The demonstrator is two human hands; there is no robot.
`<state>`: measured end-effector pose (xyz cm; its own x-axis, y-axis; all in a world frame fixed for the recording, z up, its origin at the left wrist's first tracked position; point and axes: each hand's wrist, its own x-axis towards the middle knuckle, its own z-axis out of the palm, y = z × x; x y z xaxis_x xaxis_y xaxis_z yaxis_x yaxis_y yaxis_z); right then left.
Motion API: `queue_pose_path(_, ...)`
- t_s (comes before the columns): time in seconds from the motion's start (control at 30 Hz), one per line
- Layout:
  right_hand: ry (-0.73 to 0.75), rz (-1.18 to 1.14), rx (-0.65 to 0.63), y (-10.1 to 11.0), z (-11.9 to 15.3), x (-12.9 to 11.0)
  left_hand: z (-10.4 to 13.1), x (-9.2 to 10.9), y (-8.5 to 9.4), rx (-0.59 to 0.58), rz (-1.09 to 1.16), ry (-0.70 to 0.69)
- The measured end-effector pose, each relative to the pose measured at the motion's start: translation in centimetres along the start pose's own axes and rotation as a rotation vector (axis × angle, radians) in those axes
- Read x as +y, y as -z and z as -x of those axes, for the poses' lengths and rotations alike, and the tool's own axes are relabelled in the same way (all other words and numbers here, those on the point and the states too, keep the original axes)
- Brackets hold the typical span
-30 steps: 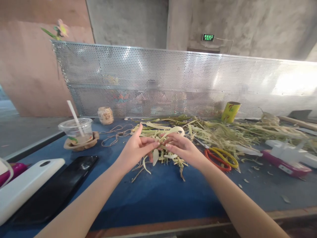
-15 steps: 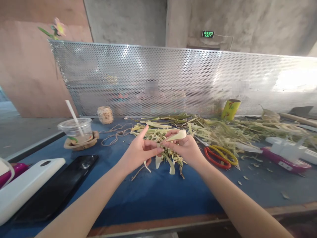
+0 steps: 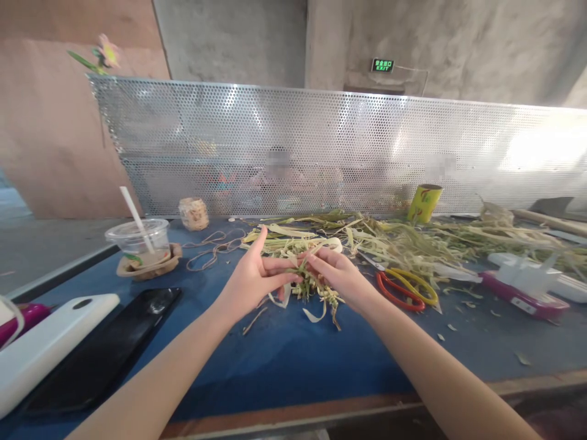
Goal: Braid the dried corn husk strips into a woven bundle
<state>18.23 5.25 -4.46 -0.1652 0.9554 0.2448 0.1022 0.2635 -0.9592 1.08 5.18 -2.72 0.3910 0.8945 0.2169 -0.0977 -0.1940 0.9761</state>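
I have both hands together over the middle of the desk [image 3: 275, 354], well in from its near edge and to the right of its left edge. The thumb and fingers of the left hand [image 3: 251, 278] are pinched on a small knot of green leaf strips [image 3: 302, 265], the thumb itself raised at its base and the other fingers curled underneath. The right hand [image 3: 342, 275] meets it from the other side, its fingertips closed on the same strips; I cannot tell which single strip each one grips. Just below, a cluster of plant stalks [image 3: 314, 288] hangs towards the blue surface, with a pale curled strip [image 3: 316, 316] trailing at its near side. I judge the step in hand to be bending or wrapping a strip around the stalks. To my eye, the next move calls for a steady left pinch while the right fingers guide the loose end, with light pressure, since thin leaf could split. The scissors [image 3: 407, 305] lie to the right, near the forearm, and a heap of leaves [image 3: 403, 241] spreads along the desk's far edge towards its far right corner.
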Motion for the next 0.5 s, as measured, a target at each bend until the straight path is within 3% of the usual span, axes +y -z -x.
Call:
queue_pose_path(0.17, 0.053, -0.002, -0.107, -0.39, 0.25, -0.03, 0.17, 0.33, -0.1, -0.016, -0.006, -0.011)
queue_pose_path(0.5, -0.009, -0.015, -0.274, -0.25, 0.38, -0.2, 0.43, 0.35, 0.21, -0.152, -0.095, -0.055)
